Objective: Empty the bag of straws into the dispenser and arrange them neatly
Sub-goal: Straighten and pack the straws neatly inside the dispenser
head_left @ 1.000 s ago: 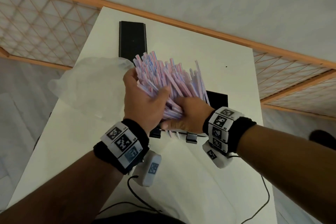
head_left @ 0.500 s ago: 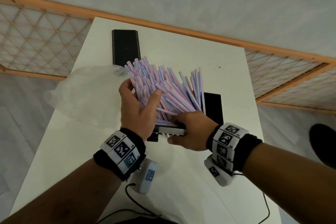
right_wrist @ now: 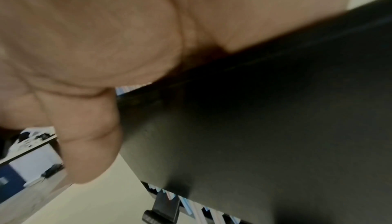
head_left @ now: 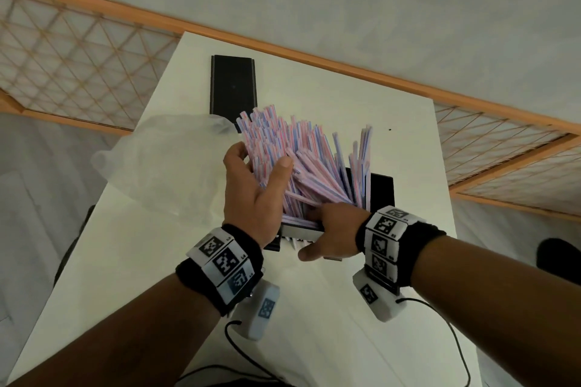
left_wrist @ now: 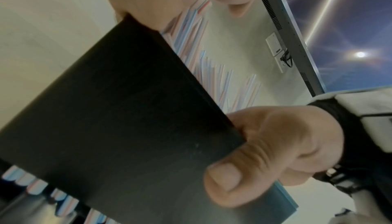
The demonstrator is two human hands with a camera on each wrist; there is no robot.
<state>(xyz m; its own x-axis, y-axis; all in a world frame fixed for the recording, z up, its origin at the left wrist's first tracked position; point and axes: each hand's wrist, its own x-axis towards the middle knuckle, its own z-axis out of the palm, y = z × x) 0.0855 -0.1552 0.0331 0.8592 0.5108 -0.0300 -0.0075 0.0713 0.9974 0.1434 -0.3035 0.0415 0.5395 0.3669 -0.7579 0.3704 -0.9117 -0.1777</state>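
A thick bundle of pink-and-blue striped straws stands slanted in the open black dispenser, fanning out to the right. My left hand grips the bundle's left side, thumb across the front. My right hand holds the dispenser's near wall, fingers over the rim and thumb on the outside. The left wrist view shows that thumb on the dark dispenser wall, with the straws behind. In the right wrist view the right hand fills the picture against the dispenser.
The empty clear plastic bag lies crumpled at the white table's left edge. A flat black lid lies at the back of the table. A wooden lattice railing runs behind. Cables trail from my wrists near the front edge.
My right hand left the bottom of the bundle and took hold of the dispenser's near wall. The straws sank lower into the dispenser and fanned to the right.
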